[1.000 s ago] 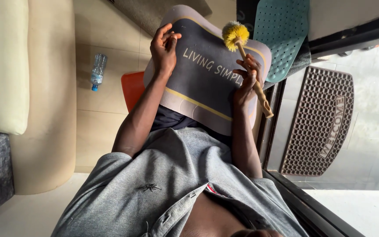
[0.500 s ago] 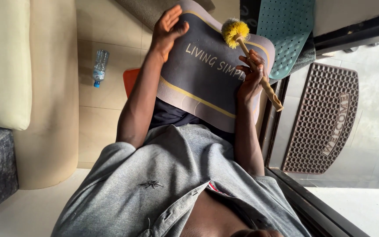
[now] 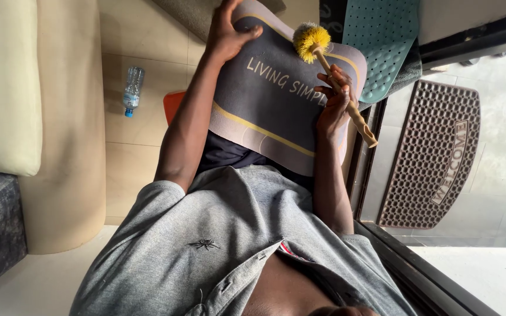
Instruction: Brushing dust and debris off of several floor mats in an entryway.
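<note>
A plastic water bottle (image 3: pixel 132 89) lies at nine o'clock on the tiled floor (image 3: pixel 142 164). A teal perforated mat (image 3: pixel 385 41) sits at one o'clock. A brown rubber doormat (image 3: pixel 434 155) lies at three.

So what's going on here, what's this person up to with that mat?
A person in a grey shirt holds a dark grey mat with a yellow line up in front of them. The left hand grips its top edge. The right hand rests against the mat's side while holding a wooden brush, its yellow bristles against the mat. A plastic bottle lies on the tiled floor, and a brown doormat sits by the doorway.
</note>
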